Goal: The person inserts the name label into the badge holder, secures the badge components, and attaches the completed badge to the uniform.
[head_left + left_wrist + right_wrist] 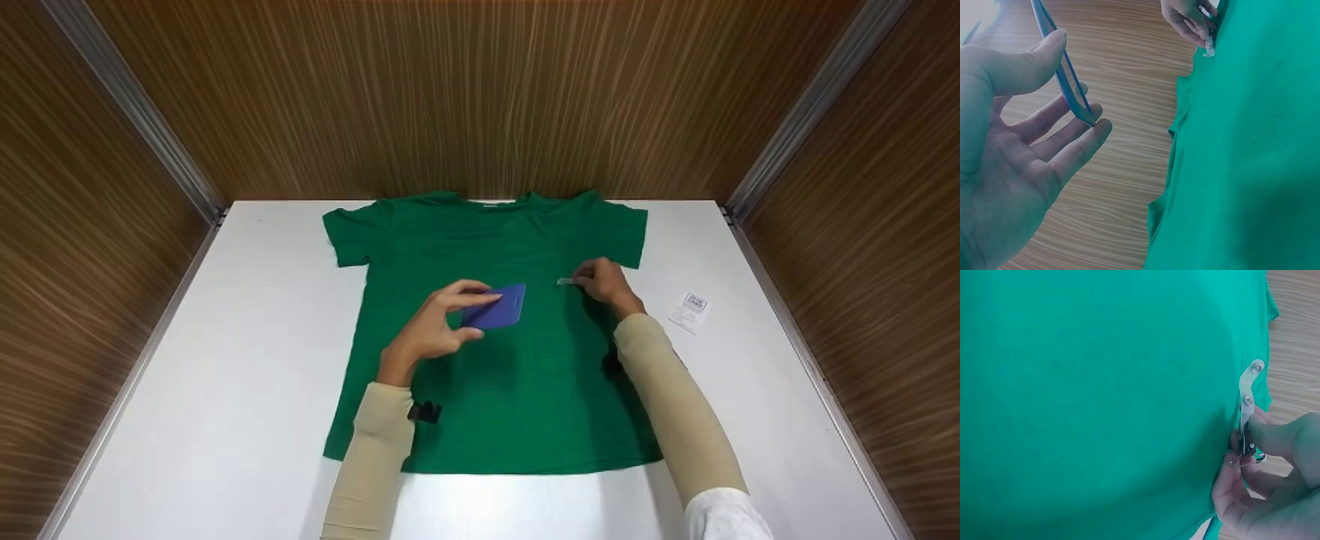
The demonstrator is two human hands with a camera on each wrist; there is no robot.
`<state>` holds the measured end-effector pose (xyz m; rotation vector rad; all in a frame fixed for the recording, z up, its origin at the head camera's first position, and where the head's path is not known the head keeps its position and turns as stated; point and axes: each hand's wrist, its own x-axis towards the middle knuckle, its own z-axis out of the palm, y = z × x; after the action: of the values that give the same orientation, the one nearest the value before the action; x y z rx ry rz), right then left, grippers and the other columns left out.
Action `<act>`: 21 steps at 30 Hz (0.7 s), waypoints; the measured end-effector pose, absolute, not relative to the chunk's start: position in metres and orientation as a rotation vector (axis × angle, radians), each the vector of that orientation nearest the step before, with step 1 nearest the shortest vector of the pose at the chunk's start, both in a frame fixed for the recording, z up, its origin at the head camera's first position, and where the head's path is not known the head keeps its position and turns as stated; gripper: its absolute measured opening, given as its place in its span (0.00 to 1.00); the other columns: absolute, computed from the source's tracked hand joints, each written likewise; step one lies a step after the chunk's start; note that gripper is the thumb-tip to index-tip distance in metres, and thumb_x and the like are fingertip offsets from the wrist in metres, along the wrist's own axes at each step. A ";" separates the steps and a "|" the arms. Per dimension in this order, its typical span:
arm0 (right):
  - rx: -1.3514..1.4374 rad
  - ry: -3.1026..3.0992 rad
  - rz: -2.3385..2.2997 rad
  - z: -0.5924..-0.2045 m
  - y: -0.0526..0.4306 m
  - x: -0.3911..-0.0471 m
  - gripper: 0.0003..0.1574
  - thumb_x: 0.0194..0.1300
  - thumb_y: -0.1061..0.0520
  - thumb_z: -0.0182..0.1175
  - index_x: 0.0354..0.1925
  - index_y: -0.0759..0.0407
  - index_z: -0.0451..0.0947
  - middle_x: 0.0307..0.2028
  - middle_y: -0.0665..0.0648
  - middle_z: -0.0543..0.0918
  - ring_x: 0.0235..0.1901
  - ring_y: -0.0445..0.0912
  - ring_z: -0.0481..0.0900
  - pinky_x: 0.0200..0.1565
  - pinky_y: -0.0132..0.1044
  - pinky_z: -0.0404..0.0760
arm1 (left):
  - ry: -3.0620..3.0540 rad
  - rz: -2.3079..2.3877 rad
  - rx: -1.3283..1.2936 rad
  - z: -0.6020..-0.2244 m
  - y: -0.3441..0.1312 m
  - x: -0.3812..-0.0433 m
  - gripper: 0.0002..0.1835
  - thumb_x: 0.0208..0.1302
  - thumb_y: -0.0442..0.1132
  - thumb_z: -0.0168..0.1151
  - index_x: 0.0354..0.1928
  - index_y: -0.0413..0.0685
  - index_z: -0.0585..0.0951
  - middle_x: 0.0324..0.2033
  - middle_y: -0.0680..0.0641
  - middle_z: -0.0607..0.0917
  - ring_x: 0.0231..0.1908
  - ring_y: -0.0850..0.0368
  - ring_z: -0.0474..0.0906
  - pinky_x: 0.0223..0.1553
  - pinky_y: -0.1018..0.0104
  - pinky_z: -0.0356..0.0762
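A green T-shirt (480, 405) lies spread out, its collar toward the back panel. Over its middle, my left hand (427, 330) pinches a flat purple badge holder (501, 309) between thumb and fingertips. The holder is tilted, with a slot near its right end; the left wrist view shows its thin edge (1067, 84). My right hand (604, 285) is at the upper right chest of the shirt and pinches a badge clip (1248, 445). A short pale strap (1246, 385) with two snap studs sticks out from the clip. Whether the clip grips the fabric I cannot tell.
A small white printed card (690, 312) lies on the white table (247, 330) to the right of the shirt. Wood-grain panels (480, 97) rise at the back and both sides, with metal strips along the corners.
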<state>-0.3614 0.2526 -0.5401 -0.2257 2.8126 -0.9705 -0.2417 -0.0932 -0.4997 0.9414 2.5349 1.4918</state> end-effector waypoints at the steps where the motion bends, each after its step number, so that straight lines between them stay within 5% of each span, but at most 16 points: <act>1: -0.225 2.819 -0.969 -0.540 0.252 -0.361 0.14 0.75 0.62 0.57 0.51 0.70 0.84 0.52 0.72 0.86 0.52 0.62 0.83 0.59 0.58 0.80 | 2.535 1.493 0.942 -0.500 -0.093 -0.242 0.29 0.66 0.36 0.71 0.69 0.58 0.79 0.70 0.42 0.74 0.70 0.39 0.68 0.68 0.40 0.72; 21: -0.275 2.823 -1.067 -0.542 0.259 -0.358 0.14 0.74 0.65 0.56 0.51 0.71 0.85 0.52 0.72 0.85 0.51 0.61 0.81 0.57 0.58 0.79 | 2.554 1.483 0.949 -0.502 -0.092 -0.243 0.30 0.65 0.34 0.72 0.68 0.58 0.80 0.69 0.42 0.75 0.69 0.39 0.69 0.68 0.38 0.72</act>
<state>-0.3585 0.2589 -0.5420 -0.2752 2.8227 -1.0671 -0.2430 -0.0924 -0.5015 0.9492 2.5542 1.4833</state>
